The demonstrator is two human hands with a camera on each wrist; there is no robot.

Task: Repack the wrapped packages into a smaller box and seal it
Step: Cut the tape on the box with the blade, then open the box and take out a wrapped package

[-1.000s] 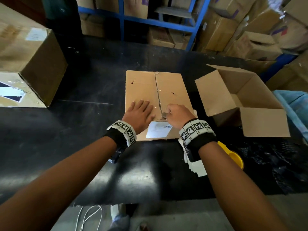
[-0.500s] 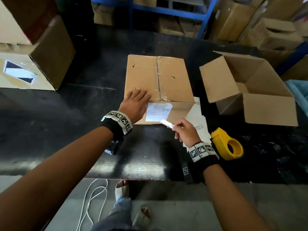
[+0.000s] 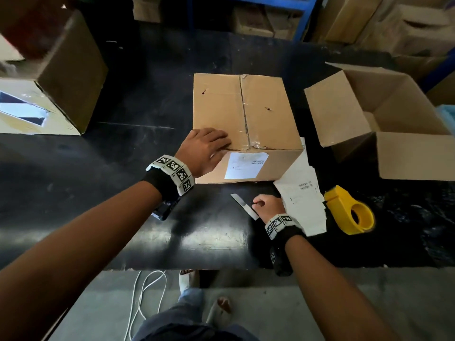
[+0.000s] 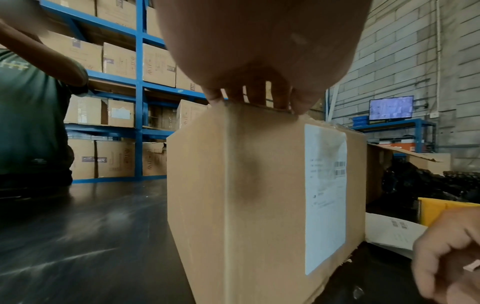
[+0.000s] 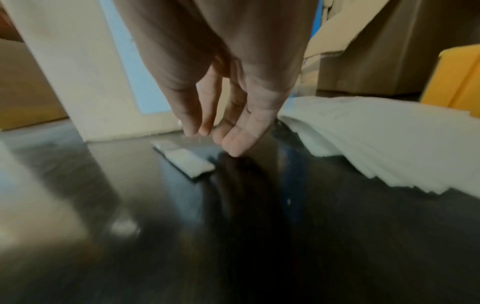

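Observation:
A closed brown cardboard box point(image 3: 246, 112) with a white label on its near side stands mid-table. My left hand point(image 3: 211, 143) rests flat on its near left top corner, fingers point(image 4: 259, 96) straight over the edge. A small white cutter blade point(image 3: 243, 205) lies on the black table in front of the box. My right hand point(image 3: 258, 205) hovers just right of the blade point(image 5: 185, 159), its fingers point(image 5: 233, 142) loosely curled and holding nothing. An open cardboard box point(image 3: 337, 112) stands to the right with its flaps spread. No wrapped packages show.
A stack of white label sheets point(image 3: 302, 200) and a yellow tape dispenser point(image 3: 349, 210) lie right of my right hand. A big carton point(image 3: 69, 77) stands at the far left. Another person in a green shirt point(image 4: 28, 123) stands across the table. The table's near edge point(image 3: 197, 268) is close.
My right hand drew back from the box's top seam to the table and let go of the blade, which now lies flat. My left hand stayed on the box.

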